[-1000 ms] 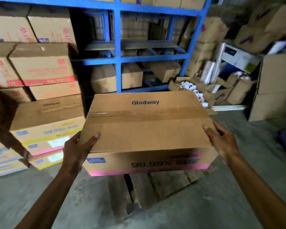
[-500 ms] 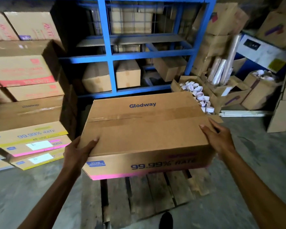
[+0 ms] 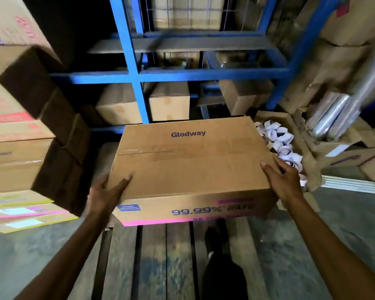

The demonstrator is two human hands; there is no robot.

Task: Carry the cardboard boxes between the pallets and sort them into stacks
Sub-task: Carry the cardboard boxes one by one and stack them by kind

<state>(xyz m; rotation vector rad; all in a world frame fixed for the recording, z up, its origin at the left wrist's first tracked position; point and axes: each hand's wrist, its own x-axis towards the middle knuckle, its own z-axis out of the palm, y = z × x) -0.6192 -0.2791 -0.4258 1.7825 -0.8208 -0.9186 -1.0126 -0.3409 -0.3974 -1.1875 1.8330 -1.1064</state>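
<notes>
Both hands clamp the Glodway box [image 3: 188,161] by its sides, left hand [image 3: 105,194] and right hand [image 3: 285,180] curled over the edges, probably for balance. It hangs over the wooden pallet [image 3: 152,260], likely its drop spot.

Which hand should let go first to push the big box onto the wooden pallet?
Probably the right hand: it rests on top of the Glodway box, while the left hand cups the corner.

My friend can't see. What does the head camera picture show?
Two hands, the left hand and right hand, hold a cardboard box printed "Glodway" over a wooden pallet. Stacked boxes stand at the left, and a blue shelf rack stands behind.
</notes>
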